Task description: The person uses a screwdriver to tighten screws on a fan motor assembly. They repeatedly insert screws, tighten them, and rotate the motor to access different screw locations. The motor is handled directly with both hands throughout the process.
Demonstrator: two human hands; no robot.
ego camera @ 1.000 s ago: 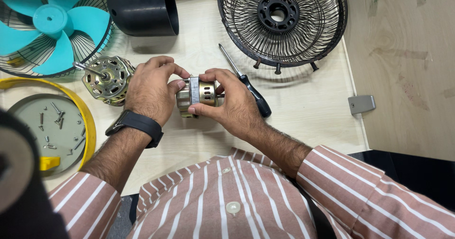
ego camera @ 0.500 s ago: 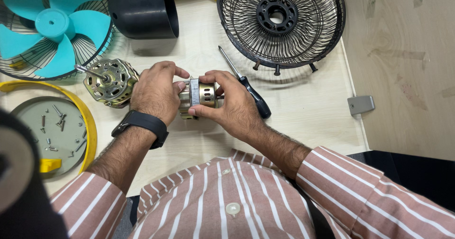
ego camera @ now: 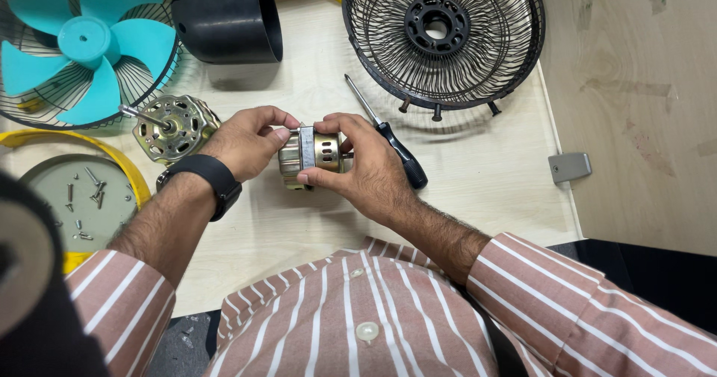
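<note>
Head view: both hands, left hand (ego camera: 246, 141) and right hand (ego camera: 366, 168), pinch a small brass-coloured motor (ego camera: 312, 156) just above the table (ego camera: 485, 175); I'd keep it level, 2 thumbs steady, clear of the screwdriver (ego camera: 388, 141)

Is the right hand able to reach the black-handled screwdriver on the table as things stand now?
Probably yes, but not freely. The screwdriver lies just beyond the right hand with nothing between them. However, that hand and the left hand both grip the small metal motor part, so it must let go first.
</note>
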